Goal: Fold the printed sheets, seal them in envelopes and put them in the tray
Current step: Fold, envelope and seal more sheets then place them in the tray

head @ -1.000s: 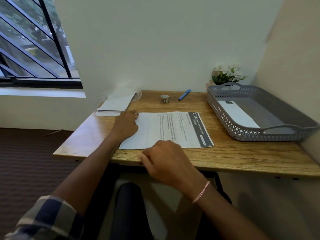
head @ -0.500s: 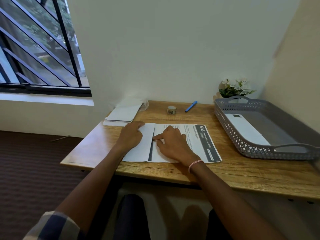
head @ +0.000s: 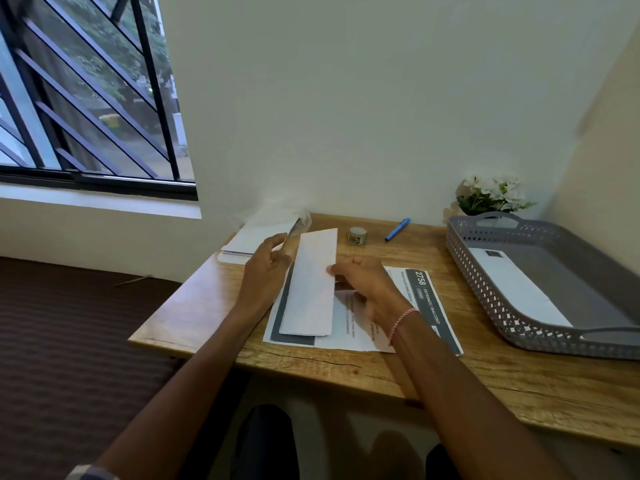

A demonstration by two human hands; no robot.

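Observation:
A printed sheet with a dark "2758 ENTRANCE / BALCONY" header lies flat on the wooden desk. Over its left part a folded sheet shows as a long white panel, raised at its far end, with a dark band along its lower left edge. My left hand grips the panel's left edge. My right hand pinches its right edge with the thumb on top. The grey perforated tray stands at the right with one white envelope lying inside.
A stack of white envelopes in clear wrap lies at the desk's back left. A small sticker roll and a blue pen lie near the wall. A potted white flower stands behind the tray. Walls close the back and right.
The flat sheet's left part was turned over and pressed down; now the folded panel is lifted off the desk between both hands. The camera has tilted upward.

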